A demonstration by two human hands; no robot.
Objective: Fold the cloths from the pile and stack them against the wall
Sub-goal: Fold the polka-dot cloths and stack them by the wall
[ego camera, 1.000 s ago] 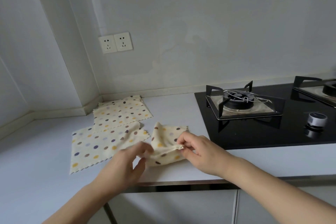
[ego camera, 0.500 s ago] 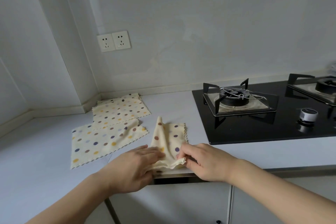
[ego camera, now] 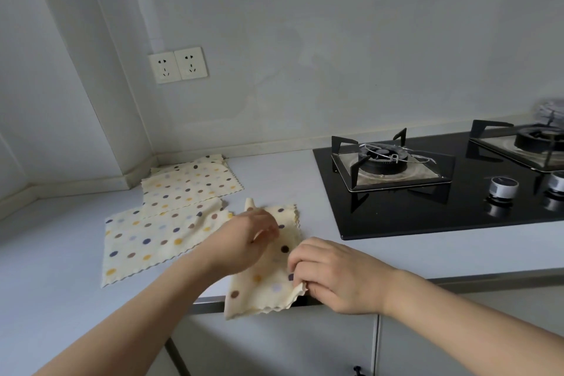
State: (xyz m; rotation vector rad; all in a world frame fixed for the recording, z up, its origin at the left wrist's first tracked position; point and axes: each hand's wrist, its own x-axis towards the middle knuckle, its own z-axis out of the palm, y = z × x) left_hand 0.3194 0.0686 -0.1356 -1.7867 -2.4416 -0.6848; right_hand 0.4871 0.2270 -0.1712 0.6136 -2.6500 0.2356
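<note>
Pale grey countertop (ego camera: 55, 253) fills the lower left, meeting a grey wall (ego camera: 335, 40) with a double socket (ego camera: 178, 64) at about ten o'clock. Just right of the corner, a flat spotted cloth (ego camera: 158, 238) lies on the counter, with a stack (ego camera: 190, 183) of cream spotted cloths behind it, touching the wall's base at about eleven o'clock from the hands.

Centre, at the counter's front edge, lies the cloth being folded (ego camera: 268, 284), its near edge hanging slightly over the cabinet front. The left hand (ego camera: 244, 241) rests on its far part with fingers loosely curled; whether they pinch any fabric cannot be told. The right hand (ego camera: 332, 275), at four o'clock from the left, pinches the cloth's near right corner between thumb and curled fingers.

Right, a black glass hob (ego camera: 412, 210) carries two burners and two knobs (ego camera: 504, 186).
</note>
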